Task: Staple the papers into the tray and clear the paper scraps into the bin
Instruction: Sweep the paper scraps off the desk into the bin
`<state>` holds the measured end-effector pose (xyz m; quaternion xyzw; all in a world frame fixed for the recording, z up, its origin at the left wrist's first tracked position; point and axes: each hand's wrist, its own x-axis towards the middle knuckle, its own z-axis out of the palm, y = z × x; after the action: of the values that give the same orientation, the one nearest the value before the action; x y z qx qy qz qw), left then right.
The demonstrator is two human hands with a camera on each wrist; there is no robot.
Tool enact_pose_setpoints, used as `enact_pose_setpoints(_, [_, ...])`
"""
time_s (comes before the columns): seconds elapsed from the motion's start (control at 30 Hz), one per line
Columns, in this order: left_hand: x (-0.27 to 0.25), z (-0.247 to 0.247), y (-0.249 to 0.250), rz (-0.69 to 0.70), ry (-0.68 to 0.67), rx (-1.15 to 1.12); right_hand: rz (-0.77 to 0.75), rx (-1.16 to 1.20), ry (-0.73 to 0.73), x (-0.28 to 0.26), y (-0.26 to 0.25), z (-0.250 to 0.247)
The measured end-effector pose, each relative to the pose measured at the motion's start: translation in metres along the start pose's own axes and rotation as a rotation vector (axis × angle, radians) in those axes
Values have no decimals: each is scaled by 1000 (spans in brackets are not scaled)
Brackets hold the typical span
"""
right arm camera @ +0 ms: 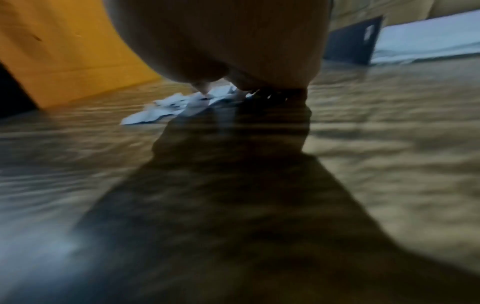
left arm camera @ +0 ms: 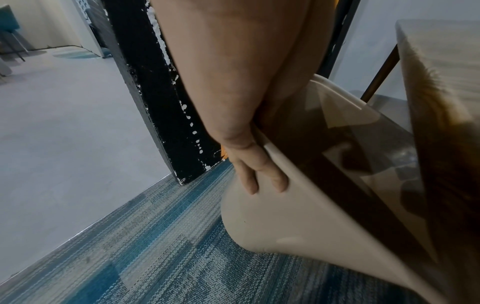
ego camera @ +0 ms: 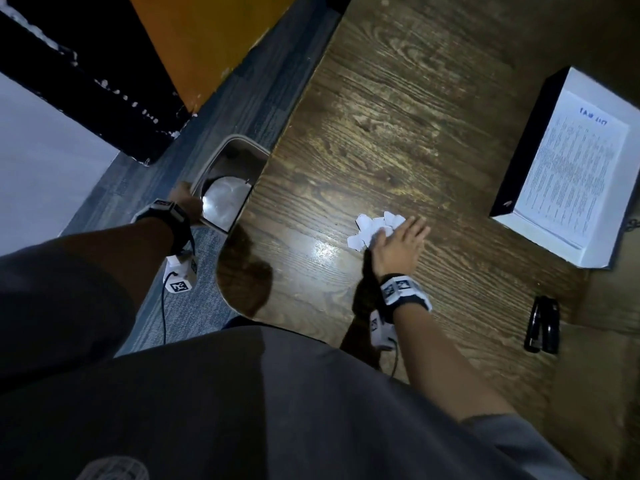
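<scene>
Several white paper scraps (ego camera: 372,227) lie bunched on the wooden table (ego camera: 398,116); they show again as scraps (right arm camera: 179,106) in the right wrist view. My right hand (ego camera: 401,242) lies flat on the table with straight fingers, its left edge against the scraps. My left hand (ego camera: 187,202) grips the near rim of the beige bin (ego camera: 230,188), which hangs tilted beside the table's left edge; the fingers (left arm camera: 257,174) curl over the bin (left arm camera: 298,216) wall. A printed paper stack (ego camera: 578,174) lies in the white tray (ego camera: 540,237) at right.
A black stapler (ego camera: 543,328) lies on the table near its front right edge. An orange panel (ego camera: 214,39) and a black post (ego camera: 104,81) stand beyond the bin over blue carpet (ego camera: 194,306). The bin holds a clear liner.
</scene>
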<state>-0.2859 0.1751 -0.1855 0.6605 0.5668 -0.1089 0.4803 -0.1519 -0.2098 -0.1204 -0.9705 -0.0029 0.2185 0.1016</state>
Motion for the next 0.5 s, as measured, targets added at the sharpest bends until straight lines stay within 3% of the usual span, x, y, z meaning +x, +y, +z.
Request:
enact_pose_setpoints(0.17, [-11,1,5,7,-3,38,-230,30,-68,-22,-31,15])
enact_pose_setpoints(0.33, [-22,-1,11,23,-1,68,55,132,33,-28,5,3])
enact_pose_setpoints(0.5, [-10,-1,1,21,-16,34,12,69,-21,-53,-17,27])
